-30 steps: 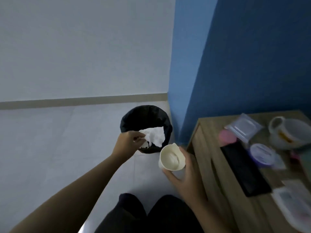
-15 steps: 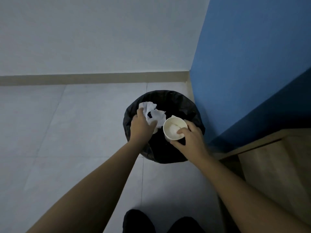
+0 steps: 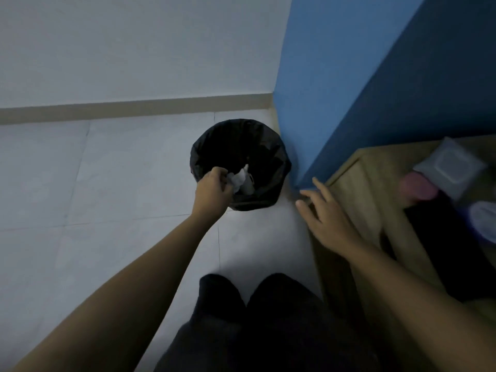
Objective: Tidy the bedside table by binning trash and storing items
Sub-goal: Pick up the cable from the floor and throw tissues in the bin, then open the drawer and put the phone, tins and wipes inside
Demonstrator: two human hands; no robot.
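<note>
A black-lined bin (image 3: 271,146) stands on the floor by the blue wall's corner. My left hand (image 3: 212,193) hovers over its near rim, fingers curled on a crumpled white tissue (image 3: 238,179) that hangs inside the bin. Just beyond the tissue, a pale paper cup (image 3: 250,184) lies down in the bin. My right hand (image 3: 326,217) is empty, fingers spread, beside the near left corner of the wooden bedside table (image 3: 357,181).
On the table top lie a grey wipes packet (image 3: 452,167), a pink round thing (image 3: 417,189), a flat black object (image 3: 453,245) and a purple-rimmed lid (image 3: 484,220), blurred. My dark-clothed knees (image 3: 257,318) are at the bottom. Pale tiled floor spreads left.
My right hand has let go of the paper cup, which now lies in the bin, and has moved right toward the table. My left hand has lowered the tissue into the bin.
</note>
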